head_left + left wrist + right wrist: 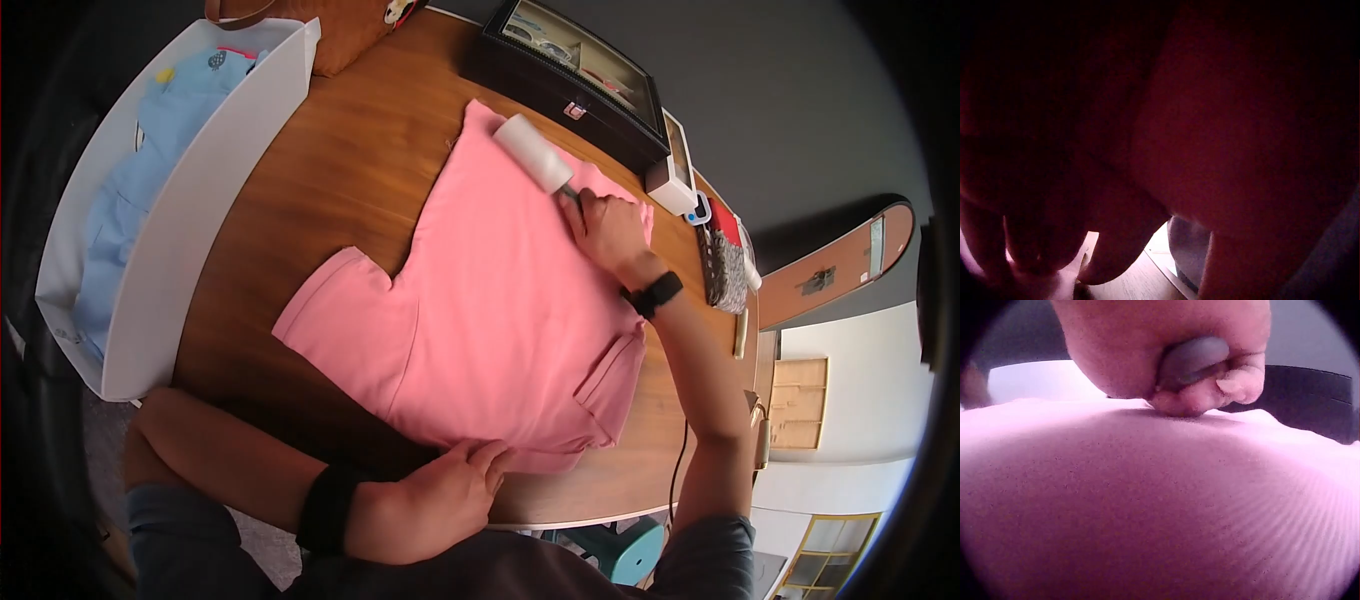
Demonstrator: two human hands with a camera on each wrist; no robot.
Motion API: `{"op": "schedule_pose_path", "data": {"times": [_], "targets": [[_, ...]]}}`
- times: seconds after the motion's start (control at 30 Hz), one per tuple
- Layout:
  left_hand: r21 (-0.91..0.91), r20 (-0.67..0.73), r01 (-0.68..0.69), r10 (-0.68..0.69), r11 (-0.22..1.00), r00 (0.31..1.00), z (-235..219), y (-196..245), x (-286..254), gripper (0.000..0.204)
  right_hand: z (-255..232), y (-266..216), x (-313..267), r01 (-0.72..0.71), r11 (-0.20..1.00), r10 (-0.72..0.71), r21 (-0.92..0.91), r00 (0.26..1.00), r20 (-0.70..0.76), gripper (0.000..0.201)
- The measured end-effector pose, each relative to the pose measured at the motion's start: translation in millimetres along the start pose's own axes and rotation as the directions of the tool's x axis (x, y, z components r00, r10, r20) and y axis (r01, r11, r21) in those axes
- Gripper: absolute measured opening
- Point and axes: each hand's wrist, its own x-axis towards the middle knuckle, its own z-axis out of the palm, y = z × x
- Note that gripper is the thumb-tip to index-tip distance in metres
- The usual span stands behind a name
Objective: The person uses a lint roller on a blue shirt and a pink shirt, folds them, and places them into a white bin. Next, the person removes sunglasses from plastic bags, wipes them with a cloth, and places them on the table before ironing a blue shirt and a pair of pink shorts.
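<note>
A pink short-sleeved shirt (pixel 490 290) lies spread on the wooden table, one sleeve (pixel 345 300) out to the left. My right hand (pixel 610 232) grips the dark handle of a white lint roller (pixel 533 153), whose roll lies over the far part of the shirt. In the right wrist view, the fingers curl round the grey handle end (pixel 1194 359), low over the pink cloth. Near the table's front edge, my left hand (pixel 435 508) rests its fingers on the near edge of the shirt. The left wrist view is very dark; its fingers reach down to pink cloth.
A white box (pixel 190 215) with light blue clothing (pixel 150 195) stands at the left, by a brown leather bag (pixel 350 40). A black display case (pixel 565 85) is at the back, with small items beside it. A teal stool (pixel 635 550) shows below the table's front edge.
</note>
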Motion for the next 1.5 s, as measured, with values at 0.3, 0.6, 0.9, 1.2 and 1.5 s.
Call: {"op": "schedule_pose_path", "data": {"times": [0.3,0.6,0.9,1.2,1.5], "targets": [[-0.091,-0.017,-0.003,0.001,0.996,1.0,1.5,-1.1,1.5,0.059,-42.4,-48.4,-81.7,0.508,0.848,-0.507,0.149,0.861,-0.044,0.035],[-0.147,-0.008,0.009,-0.011,0.989,1.0,-0.5,-2.6,0.6,0.058,-44.9,2.3,-124.9,0.429,0.896,-0.444,0.114,0.877,0.185,0.04],[-0.023,-0.036,-0.043,0.042,0.999,0.998,-4.4,-9.2,2.2,0.059,25.7,76.1,-30.2,-0.122,0.987,0.111,-0.109,0.989,-0.098,0.049],[-0.049,-0.023,-0.023,0.022,0.999,1.0,-1.9,-6.7,2.7,0.07,-40.0,6.7,-95.0,0.191,0.969,-0.191,0.158,0.982,-0.016,0.043],[-0.061,0.016,-0.021,0.022,0.998,1.0,-7.1,-9.0,1.1,0.069,-47.8,-17.2,-142.7,0.407,0.911,-0.41,0.075,0.911,0.045,0.042]]}}
